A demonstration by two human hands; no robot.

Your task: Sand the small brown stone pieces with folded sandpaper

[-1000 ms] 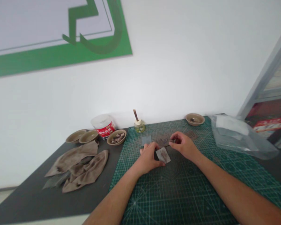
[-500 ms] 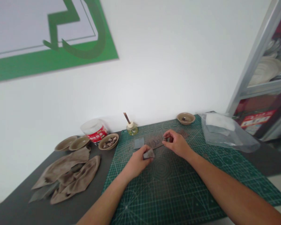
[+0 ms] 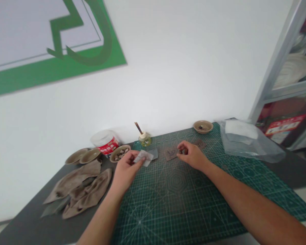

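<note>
My left hand (image 3: 127,167) pinches a small pale square sheet (image 3: 144,157) between thumb and fingers, above the left part of the green cutting mat (image 3: 153,204). Just behind that sheet lies a flat grey square (image 3: 154,154). My right hand (image 3: 193,156) is closed in a pinch around a small dark nut-like piece (image 3: 180,151), mostly covered by the fingers. Under and beside the right fingers is a brown sandpaper-like sheet (image 3: 170,153) with handwritten marks. A further brown sheet (image 3: 201,144) shows partly behind the right hand.
Left of the mat stand a bowl of brown nut-like pieces (image 3: 117,154), two more bowls (image 3: 90,156), a red-labelled tub (image 3: 105,141) and crumpled brown cloths (image 3: 89,194). Behind are a small diffuser bottle (image 3: 144,139) and a bowl (image 3: 203,127). A plastic bag (image 3: 250,143) lies at right.
My left hand has moved left and slightly up with the pale sheet, which now faces up more openly. My right hand stays almost where it was, still pinching the small piece.
</note>
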